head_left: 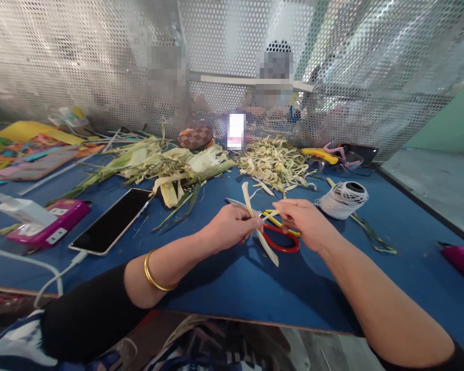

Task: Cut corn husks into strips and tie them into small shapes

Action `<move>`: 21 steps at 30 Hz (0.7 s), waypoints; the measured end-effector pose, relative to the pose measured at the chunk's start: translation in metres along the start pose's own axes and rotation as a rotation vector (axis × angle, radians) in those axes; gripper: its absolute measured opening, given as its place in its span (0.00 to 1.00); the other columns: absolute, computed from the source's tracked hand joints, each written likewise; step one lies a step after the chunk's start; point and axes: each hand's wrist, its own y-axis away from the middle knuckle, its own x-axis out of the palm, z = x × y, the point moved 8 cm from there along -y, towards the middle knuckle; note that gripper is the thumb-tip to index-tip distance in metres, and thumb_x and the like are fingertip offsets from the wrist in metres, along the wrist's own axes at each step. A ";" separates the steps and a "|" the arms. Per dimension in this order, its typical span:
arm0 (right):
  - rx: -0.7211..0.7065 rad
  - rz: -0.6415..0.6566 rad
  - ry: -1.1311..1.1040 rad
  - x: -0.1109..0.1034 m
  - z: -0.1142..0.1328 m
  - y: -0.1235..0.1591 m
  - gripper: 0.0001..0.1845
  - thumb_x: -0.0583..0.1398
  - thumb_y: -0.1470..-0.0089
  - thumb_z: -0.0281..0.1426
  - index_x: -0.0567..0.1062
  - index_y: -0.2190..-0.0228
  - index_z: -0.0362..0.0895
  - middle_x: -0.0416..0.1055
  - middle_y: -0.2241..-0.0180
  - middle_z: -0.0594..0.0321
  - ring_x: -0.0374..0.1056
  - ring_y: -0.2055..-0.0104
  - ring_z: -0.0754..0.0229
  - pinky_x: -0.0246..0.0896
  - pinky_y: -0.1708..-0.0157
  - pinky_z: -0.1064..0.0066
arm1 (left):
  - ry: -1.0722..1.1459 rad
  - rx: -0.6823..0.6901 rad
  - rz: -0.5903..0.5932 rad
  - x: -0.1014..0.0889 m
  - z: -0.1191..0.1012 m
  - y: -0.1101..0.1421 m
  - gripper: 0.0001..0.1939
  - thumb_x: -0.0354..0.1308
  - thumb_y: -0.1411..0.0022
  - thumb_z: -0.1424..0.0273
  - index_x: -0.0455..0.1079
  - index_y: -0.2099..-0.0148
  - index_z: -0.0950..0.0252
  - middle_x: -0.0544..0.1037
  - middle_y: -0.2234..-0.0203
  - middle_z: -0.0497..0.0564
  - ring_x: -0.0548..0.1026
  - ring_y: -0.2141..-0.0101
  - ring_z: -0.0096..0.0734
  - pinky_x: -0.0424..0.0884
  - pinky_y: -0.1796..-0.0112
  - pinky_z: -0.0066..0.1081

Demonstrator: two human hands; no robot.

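My left hand (232,225) pinches a pale corn husk strip (268,248) that sticks out above and below the fingers. A second short piece of husk runs across to my right hand (302,222), whose thumb and fingertips are closed on its end. Under both hands lie scissors (281,249) with red and yellow handles, their blades pointing left and partly covered by my left hand. Whole green and cream corn husks (174,167) are spread behind my left hand. A heap of narrow husk shreds (276,164) sits behind my right hand.
A white thread spool (342,201) stands right of my right hand. At left are a phone (114,221) on a charging cable and a magenta power strip (50,226). A perforated metal screen (232,46) closes off the back of the blue table (224,288); people show blurred beyond it.
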 end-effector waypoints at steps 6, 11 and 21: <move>-0.033 0.003 -0.230 0.004 0.009 0.006 0.19 0.64 0.57 0.41 0.65 0.85 0.44 0.60 0.86 0.70 0.56 0.81 0.68 0.56 0.78 0.74 | 0.134 -0.012 0.004 0.000 0.005 -0.003 0.11 0.55 0.46 0.65 0.69 0.75 0.66 0.59 0.90 0.41 0.58 0.86 0.20 0.56 0.81 0.24; 0.042 0.076 -0.482 0.016 0.007 0.008 0.18 0.65 0.57 0.39 0.63 0.83 0.44 0.64 0.82 0.70 0.55 0.85 0.71 0.51 0.84 0.75 | 0.198 -0.032 0.107 0.011 0.006 -0.001 0.12 0.56 0.46 0.63 0.70 0.74 0.67 0.59 0.91 0.41 0.58 0.86 0.20 0.57 0.80 0.23; 0.016 0.091 -0.567 0.026 0.007 0.009 0.19 0.66 0.56 0.42 0.63 0.77 0.45 0.57 0.83 0.76 0.50 0.86 0.73 0.56 0.83 0.76 | 0.185 -0.096 0.086 0.011 0.012 0.000 0.11 0.55 0.46 0.65 0.69 0.75 0.67 0.59 0.91 0.41 0.57 0.87 0.20 0.56 0.80 0.23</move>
